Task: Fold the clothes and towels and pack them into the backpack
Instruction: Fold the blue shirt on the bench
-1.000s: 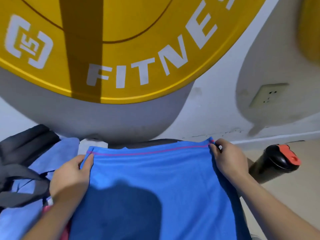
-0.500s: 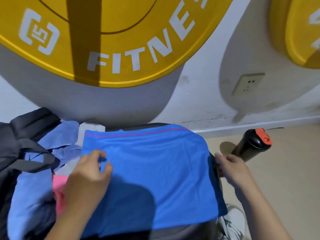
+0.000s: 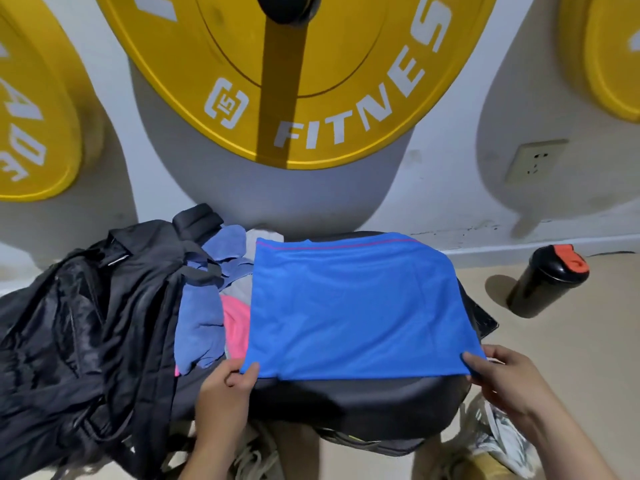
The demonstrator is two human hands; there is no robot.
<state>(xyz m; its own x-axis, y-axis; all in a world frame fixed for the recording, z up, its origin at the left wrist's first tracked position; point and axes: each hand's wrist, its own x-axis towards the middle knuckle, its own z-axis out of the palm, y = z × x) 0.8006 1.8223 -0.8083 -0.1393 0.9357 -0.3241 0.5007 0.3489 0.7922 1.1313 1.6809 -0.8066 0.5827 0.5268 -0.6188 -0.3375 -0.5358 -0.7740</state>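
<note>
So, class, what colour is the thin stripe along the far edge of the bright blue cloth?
The thin stripe is magenta-pink; head view shows it.

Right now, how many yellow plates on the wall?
3: left plate at the frame's left edge, centre plate marked FITNES, right plate cut off at the right edge. More may hang outside the frame.

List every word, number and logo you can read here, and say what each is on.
"FITNES": white letters on the central yellow weight plate, running off the top of the frame.
"15": inside the white bracket logo on the same plate.
Left yellow plate: white characters, turned and cut off, not surely readable.
Right yellow plate: only a sliver of white, unreadable.
Blue cloth, backpack, bottle: no readable text.
</note>
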